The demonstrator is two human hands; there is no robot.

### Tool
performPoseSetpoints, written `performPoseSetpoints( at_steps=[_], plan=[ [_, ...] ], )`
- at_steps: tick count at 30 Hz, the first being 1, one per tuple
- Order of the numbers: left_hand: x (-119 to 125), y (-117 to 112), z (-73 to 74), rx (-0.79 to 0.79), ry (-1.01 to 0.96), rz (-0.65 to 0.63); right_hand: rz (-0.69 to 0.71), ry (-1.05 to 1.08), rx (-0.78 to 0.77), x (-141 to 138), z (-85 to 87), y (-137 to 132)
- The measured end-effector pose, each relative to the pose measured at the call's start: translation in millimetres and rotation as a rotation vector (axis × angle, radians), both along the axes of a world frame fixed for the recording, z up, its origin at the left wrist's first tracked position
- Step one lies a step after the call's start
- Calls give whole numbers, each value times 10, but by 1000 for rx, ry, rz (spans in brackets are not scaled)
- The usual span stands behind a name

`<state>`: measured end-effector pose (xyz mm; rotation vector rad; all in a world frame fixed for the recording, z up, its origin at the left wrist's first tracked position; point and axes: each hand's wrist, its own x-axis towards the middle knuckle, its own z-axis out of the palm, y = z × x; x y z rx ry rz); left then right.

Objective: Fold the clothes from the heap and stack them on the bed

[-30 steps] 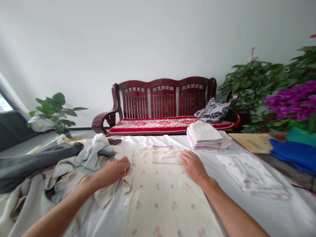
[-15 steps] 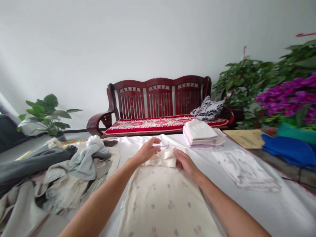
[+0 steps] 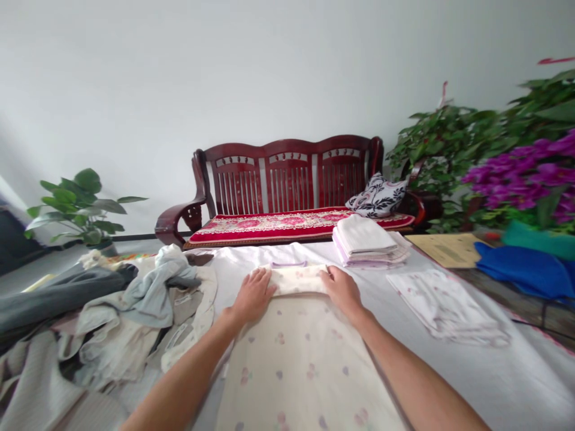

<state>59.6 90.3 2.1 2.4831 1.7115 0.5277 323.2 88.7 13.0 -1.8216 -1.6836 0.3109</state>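
Note:
A cream garment [image 3: 300,359] with small purple and pink hearts lies flat on the white cloth in front of me, its lilac neckline at the far end. Both sleeves are folded across the chest. My left hand [image 3: 253,294] rests palm down on the left shoulder part, fingers stretched over the folded sleeve. My right hand [image 3: 344,290] lies flat on the right shoulder part, fingers extended. Neither hand grips anything.
A heap of unfolded grey and beige clothes [image 3: 126,311] lies at left. A folded stack [image 3: 366,242] and a folded printed piece [image 3: 444,308] lie at right, with blue cloth [image 3: 521,266], brown paper [image 3: 449,248] and plants beyond. A red wooden bench [image 3: 287,197] stands behind.
The left hand left the garment's side, brought the left sleeve across the chest and now lies flat on it. The right hand shifted slightly up to the shoulder.

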Motion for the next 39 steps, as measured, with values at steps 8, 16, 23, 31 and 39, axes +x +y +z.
performPoseSetpoints(
  at_steps=[8,16,23,31,39],
  plan=[
    [-25,-19,-134,-7,157,21,-69,-273,-159,92,72,-4],
    [35,-14,-183,37,225,106,-50,-193,11,89,-27,96],
    [78,-47,-87,105,155,74,17,-344,200,94,2,76],
    [194,-59,-160,93,193,-182,536,-549,169,-177,-243,-82],
    [-249,-82,-139,-64,227,66,340,-524,-54,234,-251,-63]
  ],
)
